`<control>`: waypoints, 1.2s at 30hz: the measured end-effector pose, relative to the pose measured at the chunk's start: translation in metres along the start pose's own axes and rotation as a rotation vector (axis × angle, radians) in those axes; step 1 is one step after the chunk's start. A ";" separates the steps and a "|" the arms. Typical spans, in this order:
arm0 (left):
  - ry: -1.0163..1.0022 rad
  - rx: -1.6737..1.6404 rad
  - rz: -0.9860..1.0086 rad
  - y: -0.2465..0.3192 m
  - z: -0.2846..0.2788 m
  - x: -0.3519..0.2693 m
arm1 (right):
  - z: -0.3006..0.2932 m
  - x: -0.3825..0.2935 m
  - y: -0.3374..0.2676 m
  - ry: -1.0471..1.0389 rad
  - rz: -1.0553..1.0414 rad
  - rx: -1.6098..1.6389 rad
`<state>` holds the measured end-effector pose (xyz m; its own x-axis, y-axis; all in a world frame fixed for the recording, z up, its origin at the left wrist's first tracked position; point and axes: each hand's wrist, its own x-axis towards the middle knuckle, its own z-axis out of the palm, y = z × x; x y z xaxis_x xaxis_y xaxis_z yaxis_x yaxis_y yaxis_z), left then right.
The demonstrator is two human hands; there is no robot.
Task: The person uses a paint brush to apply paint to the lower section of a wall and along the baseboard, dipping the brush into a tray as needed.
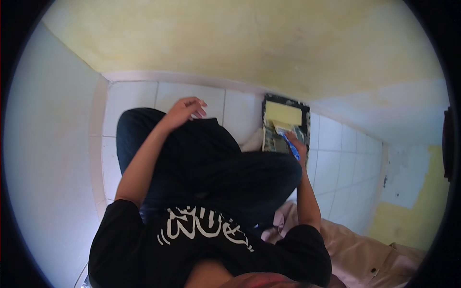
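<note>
My right hand (298, 144) grips a paintbrush (293, 150) by its blue handle, the bristles pointing down into a dark paint tray (268, 100). A pool of yellow paint (283, 113) fills the far part of the tray, and the nearer part is streaked and smeared. The tray lies on the tiled floor beside my right knee. Above my left leg hovers my left hand (188, 111), with nothing in it and its fingers loosely bent and apart.
Ahead stands a wall (216, 39) with patchy yellow paint, paler at right. A pale bluish wall (50, 136) is close at left. White tiles (191, 94) cover the floor. Beige cloth (356, 248) with a dark button lies behind me at right.
</note>
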<state>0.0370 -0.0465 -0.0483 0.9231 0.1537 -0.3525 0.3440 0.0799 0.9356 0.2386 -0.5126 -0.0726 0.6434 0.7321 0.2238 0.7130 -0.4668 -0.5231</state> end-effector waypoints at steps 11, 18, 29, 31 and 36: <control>0.044 0.068 -0.013 0.009 0.002 0.000 | -0.035 -0.023 0.009 -0.196 0.460 0.295; 0.034 0.078 -0.019 0.009 0.004 0.003 | -0.012 0.006 0.005 -0.030 0.316 0.197; 0.033 0.081 -0.027 0.005 0.006 0.007 | -0.039 0.011 0.003 0.211 0.596 0.354; 0.039 0.077 -0.027 0.005 0.002 0.005 | -0.046 0.034 -0.015 0.518 0.806 0.916; 0.048 0.044 0.003 -0.004 0.004 0.007 | -0.067 0.063 -0.031 0.503 0.813 1.433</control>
<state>0.0432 -0.0501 -0.0545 0.9152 0.2012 -0.3491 0.3493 0.0357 0.9363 0.2751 -0.4853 0.0129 0.9019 0.2046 -0.3805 -0.4312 0.3746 -0.8208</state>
